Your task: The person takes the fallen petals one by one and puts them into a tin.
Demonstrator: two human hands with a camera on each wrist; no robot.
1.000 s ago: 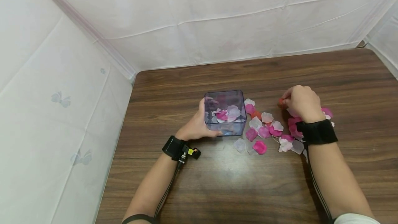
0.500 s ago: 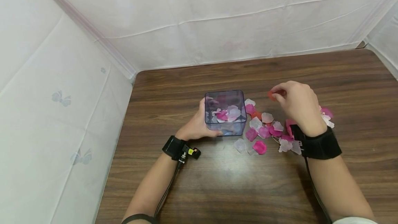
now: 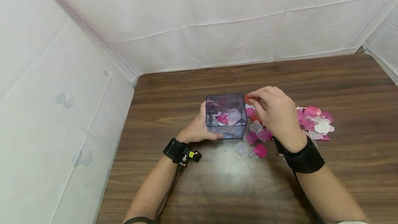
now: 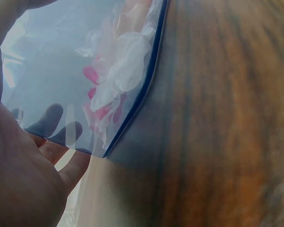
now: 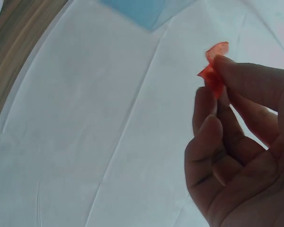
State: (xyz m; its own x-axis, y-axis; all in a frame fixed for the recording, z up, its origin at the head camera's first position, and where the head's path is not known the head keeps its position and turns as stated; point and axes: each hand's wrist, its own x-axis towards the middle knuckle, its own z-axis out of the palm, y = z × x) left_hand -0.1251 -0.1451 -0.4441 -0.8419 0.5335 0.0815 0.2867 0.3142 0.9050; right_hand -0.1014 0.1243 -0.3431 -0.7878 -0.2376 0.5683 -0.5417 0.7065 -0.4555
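Note:
My left hand (image 3: pixel 195 128) grips a clear bluish plastic box (image 3: pixel 225 132) by its left side, thumb at the front and fingers round behind. Inside lie pink and white artificial petals (image 4: pixel 123 66), seen through the wall in the left wrist view. Between thumb and fingertips my right hand (image 3: pixel 276 111) pinches an orange-red petal (image 5: pixel 213 78), raised just beyond the box's right rim. More loose petals (image 3: pixel 264 135) in white, pink and magenta lie right of the box, partly hidden under the right hand and wrist.
A second heap of pink and white petals (image 3: pixel 314 122) lies farther right on the brown wooden table (image 3: pixel 236 189). White sheeting (image 3: pixel 217 20) hangs along the back and left sides. Cables run from the black wrist straps (image 3: pixel 306 158) along both forearms.
Carrying the orange-red petal, my right hand has lifted from the right-hand heap and moved left to the box. The left hand and the box stay where they were.

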